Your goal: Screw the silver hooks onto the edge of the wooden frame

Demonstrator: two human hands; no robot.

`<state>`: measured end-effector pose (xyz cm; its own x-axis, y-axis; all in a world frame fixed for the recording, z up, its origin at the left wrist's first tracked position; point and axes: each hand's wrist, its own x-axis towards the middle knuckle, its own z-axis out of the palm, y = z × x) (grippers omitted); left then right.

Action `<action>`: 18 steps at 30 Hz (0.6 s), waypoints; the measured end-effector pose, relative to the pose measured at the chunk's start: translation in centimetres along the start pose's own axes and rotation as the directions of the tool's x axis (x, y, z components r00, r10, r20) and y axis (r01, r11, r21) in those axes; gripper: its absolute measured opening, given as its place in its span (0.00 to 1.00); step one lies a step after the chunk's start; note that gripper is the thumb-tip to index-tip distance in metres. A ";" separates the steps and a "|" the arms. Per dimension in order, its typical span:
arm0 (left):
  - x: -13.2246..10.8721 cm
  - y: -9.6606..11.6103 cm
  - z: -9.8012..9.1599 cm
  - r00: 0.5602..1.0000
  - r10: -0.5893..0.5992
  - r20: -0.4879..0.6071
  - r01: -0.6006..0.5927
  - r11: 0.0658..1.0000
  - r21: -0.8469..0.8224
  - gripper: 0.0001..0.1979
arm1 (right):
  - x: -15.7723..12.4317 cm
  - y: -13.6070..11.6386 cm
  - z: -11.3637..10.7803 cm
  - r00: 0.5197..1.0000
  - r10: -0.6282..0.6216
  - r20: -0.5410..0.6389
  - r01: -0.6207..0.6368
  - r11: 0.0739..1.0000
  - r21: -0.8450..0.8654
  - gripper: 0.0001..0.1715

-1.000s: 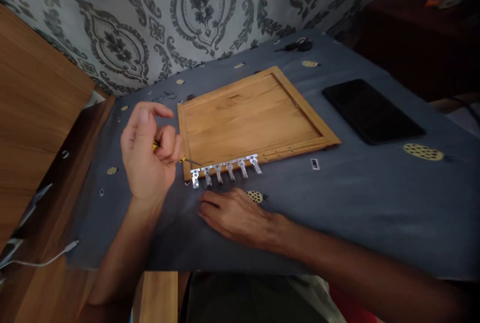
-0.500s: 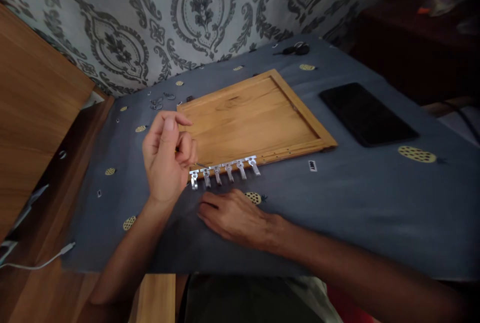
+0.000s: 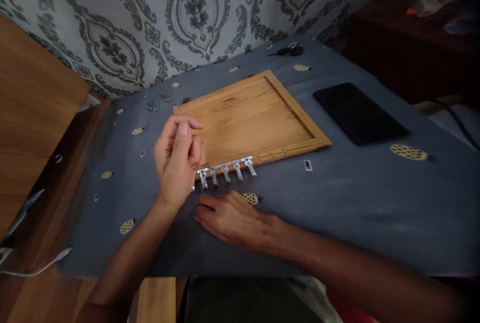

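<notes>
A framed wooden board (image 3: pixel 240 123) lies flat on the cloth. Along its near edge runs a row of several silver metal hooks (image 3: pixel 226 173), the leftmost mostly hidden. My left hand (image 3: pixel 178 158) is raised over the board's near left corner, its fingers curled round a thin screwdriver (image 3: pixel 210 167). Only the slim metal shaft shows, its end close to one of the hooks; the handle is hidden in the hand. My right hand (image 3: pixel 232 218) rests on the cloth just below the hooks, fingers bent and pressed together. Whatever may be in those fingers cannot be seen.
A black tablet-like slab (image 3: pixel 360 113) lies right of the board. Scissors (image 3: pixel 288 50) with dark handles lie at the back. Small metal rings (image 3: pixel 153 105) sit beyond the board's left corner. A white cable (image 3: pixel 41 267) hangs at the left edge of the table (image 3: pixel 337 228).
My left hand has shifted right along the row and now covers more of the leftmost hook. My right hand stays nearly in place. The view has moved slightly.
</notes>
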<state>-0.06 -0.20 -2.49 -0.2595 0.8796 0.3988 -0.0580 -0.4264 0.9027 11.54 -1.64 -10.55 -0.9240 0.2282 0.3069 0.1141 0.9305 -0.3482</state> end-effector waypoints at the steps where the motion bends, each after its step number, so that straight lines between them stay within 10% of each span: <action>1: 0.0 0.0 0.0 1.000 -0.001 0.000 0.001 1.000 0.001 0.11 | 0.0 0.0 0.0 1.000 0.000 0.001 0.000 1.000 0.001 0.05; 18: -0.5 -0.5 0.7 0.998 -0.031 -0.048 0.032 0.999 0.028 0.06 | 0.0 0.0 0.2 1.000 0.002 0.012 -0.002 1.000 -0.005 0.08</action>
<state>0.80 -0.32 -3.01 -0.3033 0.8813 0.3624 -0.0396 -0.3916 0.9193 11.49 -1.72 -10.75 -0.9280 0.2268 0.2957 0.1179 0.9314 -0.3444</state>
